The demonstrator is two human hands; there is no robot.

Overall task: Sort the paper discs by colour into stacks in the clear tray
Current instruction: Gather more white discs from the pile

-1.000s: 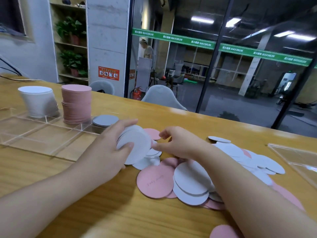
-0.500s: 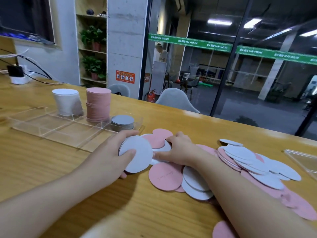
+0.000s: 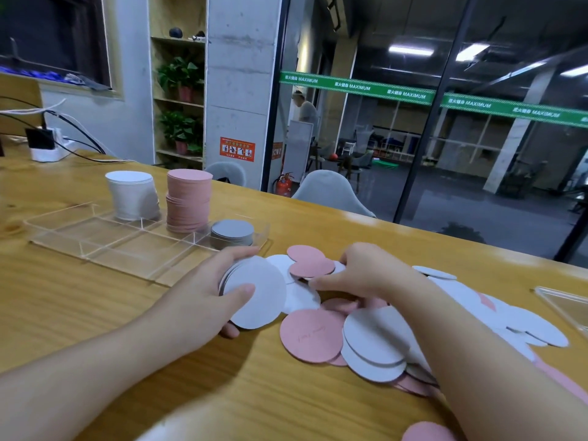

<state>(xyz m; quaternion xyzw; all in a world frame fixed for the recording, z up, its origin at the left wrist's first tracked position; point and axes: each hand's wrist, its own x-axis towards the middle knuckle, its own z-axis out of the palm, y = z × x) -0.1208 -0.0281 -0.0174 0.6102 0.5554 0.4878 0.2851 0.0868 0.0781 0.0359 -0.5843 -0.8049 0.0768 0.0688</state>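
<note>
Head view: wooden bench (image 3: 95, 313) carries a clear tray (image 3: 105, 240) with a white stack (image 3: 132, 198), a taller pink stack (image 3: 189, 200) and a low grey stack (image 3: 232, 233) along its far row, loose pink and white paper discs (image 3: 375, 342) scattered right of the tray. Left hand (image 3: 203, 300) grips a small bundle of white discs (image 3: 257, 294) just in front of the tray's right end; right hand (image 3: 366, 275) has fingers curled down onto the loose pile, whether it pinches one cannot tell. Behind the tray: concrete pillar (image 3: 241, 90), plant shelf (image 3: 178, 100), glass wall with green banner (image 3: 356, 87), grey chairs (image 3: 327, 192), power strip with cables (image 3: 47, 148) at the bench's far left.
</note>
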